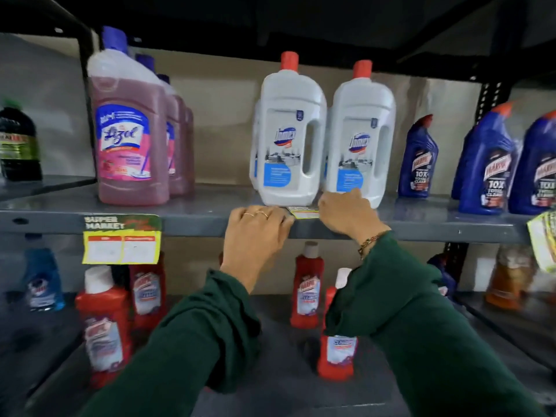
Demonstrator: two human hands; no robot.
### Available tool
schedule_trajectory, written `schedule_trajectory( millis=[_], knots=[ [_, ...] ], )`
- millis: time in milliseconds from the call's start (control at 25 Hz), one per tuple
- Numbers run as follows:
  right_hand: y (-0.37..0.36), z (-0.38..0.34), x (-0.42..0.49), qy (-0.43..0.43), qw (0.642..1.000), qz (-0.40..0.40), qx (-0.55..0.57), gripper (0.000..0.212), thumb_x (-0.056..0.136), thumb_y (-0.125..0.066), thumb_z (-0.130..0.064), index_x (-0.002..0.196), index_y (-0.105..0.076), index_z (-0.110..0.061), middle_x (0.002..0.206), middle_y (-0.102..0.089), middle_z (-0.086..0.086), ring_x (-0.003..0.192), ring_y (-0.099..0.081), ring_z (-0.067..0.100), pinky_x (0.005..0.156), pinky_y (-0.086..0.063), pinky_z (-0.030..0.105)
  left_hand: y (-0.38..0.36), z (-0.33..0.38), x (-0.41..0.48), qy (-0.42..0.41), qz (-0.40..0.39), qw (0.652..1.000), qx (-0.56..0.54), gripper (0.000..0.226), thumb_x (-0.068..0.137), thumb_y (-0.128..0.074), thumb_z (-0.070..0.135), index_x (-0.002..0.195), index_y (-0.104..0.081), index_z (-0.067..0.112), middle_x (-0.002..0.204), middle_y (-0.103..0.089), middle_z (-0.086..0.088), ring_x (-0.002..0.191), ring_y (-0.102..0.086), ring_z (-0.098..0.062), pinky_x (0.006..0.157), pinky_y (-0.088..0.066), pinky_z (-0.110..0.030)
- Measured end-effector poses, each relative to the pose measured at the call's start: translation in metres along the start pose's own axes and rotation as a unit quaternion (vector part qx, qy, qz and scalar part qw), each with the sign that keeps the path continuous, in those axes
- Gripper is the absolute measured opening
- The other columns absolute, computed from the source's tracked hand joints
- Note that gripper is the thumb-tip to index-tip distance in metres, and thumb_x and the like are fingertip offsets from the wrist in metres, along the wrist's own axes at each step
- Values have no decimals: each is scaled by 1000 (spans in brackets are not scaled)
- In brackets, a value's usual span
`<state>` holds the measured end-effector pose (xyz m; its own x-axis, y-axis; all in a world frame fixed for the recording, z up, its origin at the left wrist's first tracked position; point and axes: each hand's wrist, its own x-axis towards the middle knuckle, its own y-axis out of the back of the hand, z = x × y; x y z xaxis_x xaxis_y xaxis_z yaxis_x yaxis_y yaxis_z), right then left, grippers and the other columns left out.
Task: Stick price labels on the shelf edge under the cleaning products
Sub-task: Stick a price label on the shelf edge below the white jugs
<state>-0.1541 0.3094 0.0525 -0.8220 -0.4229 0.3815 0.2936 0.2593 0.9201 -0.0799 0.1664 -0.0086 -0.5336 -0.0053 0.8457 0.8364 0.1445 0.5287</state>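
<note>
A small yellow and white price label [304, 212] lies along the grey shelf edge [195, 225] below two white bottles with red caps [290, 136]. My left hand [255, 233] curls over the edge at the label's left end. At the label's right end, my right hand [346, 213] rests with fingers bent on the shelf top. Both hands touch the label, most of which they hide. A larger yellow label [122, 240] marked Super Market hangs from the edge under the pink bottles [129, 139].
Blue bottles [484, 164] stand at the right of the same shelf, a dark bottle [18, 145] at far left. Red bottles [103, 323] fill the lower shelf. Something yellow-green like a stack of labels [544, 242] hangs at the right edge.
</note>
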Motion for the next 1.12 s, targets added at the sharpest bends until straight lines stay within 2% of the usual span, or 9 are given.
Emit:
schedule_trajectory(
  millis=[120,240,320,400,480,600,720,840,1120],
  knots=[
    [-3,9,0,18,998,-44,33,23,88,-28,-15,104,-43,-6,128,-41,31,125,-22,42,100,-23,53,-4,8,-3,21,24,999,37,32,92,-35,34,85,-63,20,83,-72,0,77,-62,-26,70,-29,-36],
    [-5,15,4,41,990,49,126,15,85,-39,-15,98,-47,-11,110,-52,15,108,-31,33,88,-28,45,-5,11,-5,14,46,998,48,32,94,-36,33,85,-62,17,83,-70,-3,75,-59,-28,71,-28,-36],
    [-4,21,0,49,954,120,271,7,83,-49,-12,88,-47,-17,94,-53,4,98,-37,26,81,-32,33,-3,13,-5,27,45,998,26,37,94,-33,35,88,-62,13,84,-71,-7,76,-59,-30,74,-28,-36],
    [-3,29,-14,89,903,117,404,15,82,-57,-7,86,-47,-19,82,-51,-5,86,-47,14,68,-37,5,2,17,-4,72,45,995,-45,45,94,-25,40,103,-59,12,90,-72,-10,84,-60,-30,83,-29,-37],
    [-3,34,-32,132,889,102,427,15,82,-60,-6,93,-57,-17,80,-55,-9,78,-50,5,61,-38,-2,10,21,0,96,31,983,-151,43,94,-27,42,122,-47,16,91,-71,-6,89,-61,-26,92,-32,-44],
    [-9,35,-47,171,895,123,392,15,83,-61,-10,97,-67,-13,91,-69,3,84,-57,10,78,-45,18,19,30,1,14,13,978,-209,28,91,-45,30,112,-57,15,91,-69,-8,88,-60,-23,90,-44,-44],
    [-16,38,-52,194,917,168,306,13,84,-60,-16,94,-69,-13,94,-70,8,91,-54,19,84,-43,32,18,34,-4,-4,-11,983,-184,16,88,-54,14,93,-67,7,105,-70,-12,102,-56,-22,95,-36,-31],
    [-25,41,-52,204,932,189,234,15,84,-60,-20,89,-69,-8,95,-58,10,88,-47,18,80,-41,30,15,37,-8,26,-39,982,-183,15,87,-58,15,94,-70,10,118,-65,-10,114,-52,-24,102,-28,-34],
    [-31,33,-53,175,938,213,211,14,81,-63,-15,79,-68,-1,99,-49,12,90,-47,22,77,-42,29,18,42,-4,65,-37,981,-178,10,80,-67,18,82,-73,11,118,-65,-7,113,-53,-24,106,-30,-42]
  ],
)
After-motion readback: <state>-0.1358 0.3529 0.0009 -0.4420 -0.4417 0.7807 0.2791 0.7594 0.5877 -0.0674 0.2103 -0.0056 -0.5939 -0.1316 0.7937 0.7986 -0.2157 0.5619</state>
